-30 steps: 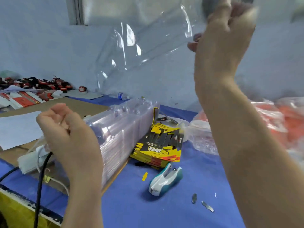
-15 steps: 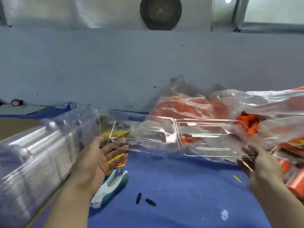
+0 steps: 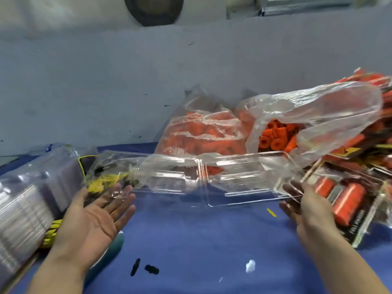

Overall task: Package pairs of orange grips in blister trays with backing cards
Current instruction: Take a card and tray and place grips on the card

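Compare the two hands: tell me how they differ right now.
The left hand lies palm up with fingers spread and straight, while the right hand shows its back, fingers curled. The left hand only touches the clear tray at its end; the right hand grips the tray's other end. Both are bare and hover over the blue table.

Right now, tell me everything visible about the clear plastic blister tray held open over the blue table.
The clear plastic blister tray is thin, glossy and see-through, with two moulded halves joined at a central fold. It is spread open, roughly level, above the blue table cover, and looks empty. The right hand holds its right edge; the open left hand has its fingertips at the left end. Behind it lies a bag of orange grips.
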